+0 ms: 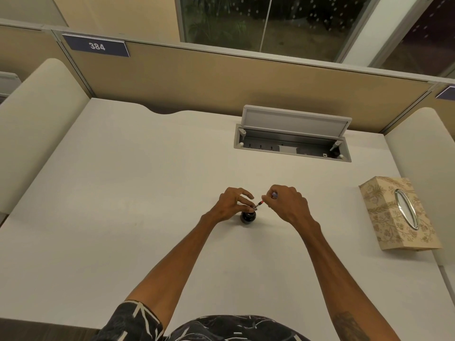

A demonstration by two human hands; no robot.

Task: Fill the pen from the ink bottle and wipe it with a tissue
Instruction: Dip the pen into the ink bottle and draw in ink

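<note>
Your forearms reach out to mid-table. Left hand grips the dark ink bottle at its neck; can't read the ink level. Right hand pinches the pen, tilted, tip at the bottle mouth. Tissue box sits well right, open cable hatch behind.

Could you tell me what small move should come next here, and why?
Probably lower the pen tip straight into the bottle. The right hand pinches the pen slanted, its tip just at the bottle's mouth, while the left hand holds the bottle's neck. The tissue box stands apart, for later.
</note>
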